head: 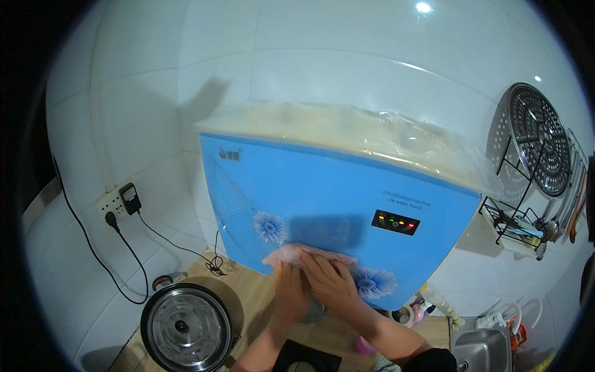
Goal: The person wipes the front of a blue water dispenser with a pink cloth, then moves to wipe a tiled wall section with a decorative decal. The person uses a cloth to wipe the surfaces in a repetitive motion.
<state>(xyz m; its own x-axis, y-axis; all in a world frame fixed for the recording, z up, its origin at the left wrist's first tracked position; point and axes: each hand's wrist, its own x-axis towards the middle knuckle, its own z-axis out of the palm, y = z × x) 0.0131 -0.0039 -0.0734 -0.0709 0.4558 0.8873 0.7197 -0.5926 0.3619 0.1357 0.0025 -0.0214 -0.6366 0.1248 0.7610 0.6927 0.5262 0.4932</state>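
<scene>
A blue wall-mounted water filtration unit (320,186) with printed flowers and a small lit display panel (395,222) fills the middle of the view. Clear plastic film covers its top. My left hand (290,288) and my right hand (327,281) press side by side on a pink cloth (309,253), which lies against the lower part of the unit's front. The fingertips rest on the cloth, partly hiding it.
A lidded metal pot (186,325) stands on the wood-look counter at the lower left. Cords run from a wall socket (111,204). A wire rack (516,223) with a perforated steamer plate (539,139) and utensils hangs at right, above a steel sink (481,348).
</scene>
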